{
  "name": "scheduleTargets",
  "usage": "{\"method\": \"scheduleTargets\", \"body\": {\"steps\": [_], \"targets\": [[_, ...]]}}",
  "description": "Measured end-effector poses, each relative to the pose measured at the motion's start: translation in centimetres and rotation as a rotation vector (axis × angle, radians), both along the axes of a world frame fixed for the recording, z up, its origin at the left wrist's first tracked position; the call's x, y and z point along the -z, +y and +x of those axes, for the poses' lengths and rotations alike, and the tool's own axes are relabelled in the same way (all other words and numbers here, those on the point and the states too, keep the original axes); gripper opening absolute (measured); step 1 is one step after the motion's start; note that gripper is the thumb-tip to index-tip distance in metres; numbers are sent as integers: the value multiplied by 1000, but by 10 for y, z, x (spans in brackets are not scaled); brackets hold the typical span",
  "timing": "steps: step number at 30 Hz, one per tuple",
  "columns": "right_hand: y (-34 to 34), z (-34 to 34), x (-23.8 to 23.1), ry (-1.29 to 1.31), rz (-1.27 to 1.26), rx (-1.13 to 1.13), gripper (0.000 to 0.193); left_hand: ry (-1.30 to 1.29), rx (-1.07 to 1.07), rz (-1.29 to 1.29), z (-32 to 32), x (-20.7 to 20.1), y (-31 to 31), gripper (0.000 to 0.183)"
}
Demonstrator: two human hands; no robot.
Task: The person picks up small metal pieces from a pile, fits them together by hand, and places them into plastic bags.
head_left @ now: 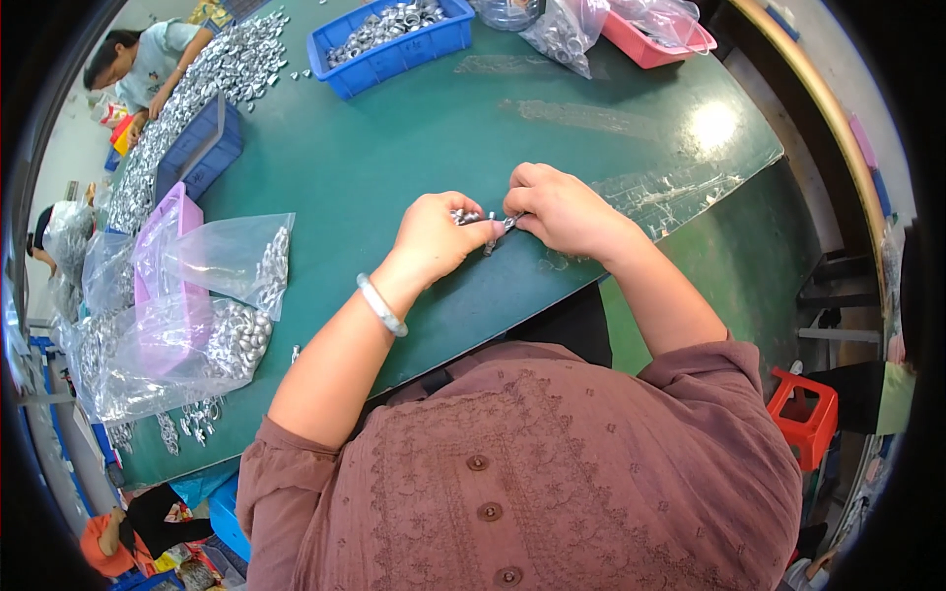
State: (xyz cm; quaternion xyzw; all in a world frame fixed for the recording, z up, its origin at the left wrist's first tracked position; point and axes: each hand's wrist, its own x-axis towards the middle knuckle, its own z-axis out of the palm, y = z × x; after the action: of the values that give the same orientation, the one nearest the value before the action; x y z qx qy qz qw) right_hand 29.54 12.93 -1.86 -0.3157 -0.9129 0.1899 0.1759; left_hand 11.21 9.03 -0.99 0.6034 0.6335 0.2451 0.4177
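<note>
Over the green table (365, 148), near its front edge, my two hands meet. My left hand (439, 236), with a pale bangle (380, 305) on the wrist, is closed around several small silver metal parts (490, 236); some stick out past the thumb. My right hand (557, 209) pinches the end of a small silver part (509, 224) right beside the left thumb. The exact kind of these parts is too small to make out, and the fingers hide much of them.
A blue bin (394, 44) of metal parts stands at the back, near a pink-red tray (658, 44). At left are a metal-parts heap (222, 69), a tilted blue bin (202, 148), a purple basket (177, 222) and plastic bags (236, 340). A co-worker (148, 64) sits far left.
</note>
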Motion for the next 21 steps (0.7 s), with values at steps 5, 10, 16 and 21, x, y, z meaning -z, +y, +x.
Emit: {"method": "scheduleTargets", "body": {"steps": [5,10,16,21], "targets": [[1,5,4,16,-31,23,6,271,164,-59,6,-10,13,27],[0,6,5,140,-86,18,7,121,173,-111,-7,-4,16,20],[-2,6,7,352,-364,110,9,-112,61,-125,-14,-1,10,17],[-10,0,4,715,-923,150,11,-551,-73,-56,-18,0,0,13]]}}
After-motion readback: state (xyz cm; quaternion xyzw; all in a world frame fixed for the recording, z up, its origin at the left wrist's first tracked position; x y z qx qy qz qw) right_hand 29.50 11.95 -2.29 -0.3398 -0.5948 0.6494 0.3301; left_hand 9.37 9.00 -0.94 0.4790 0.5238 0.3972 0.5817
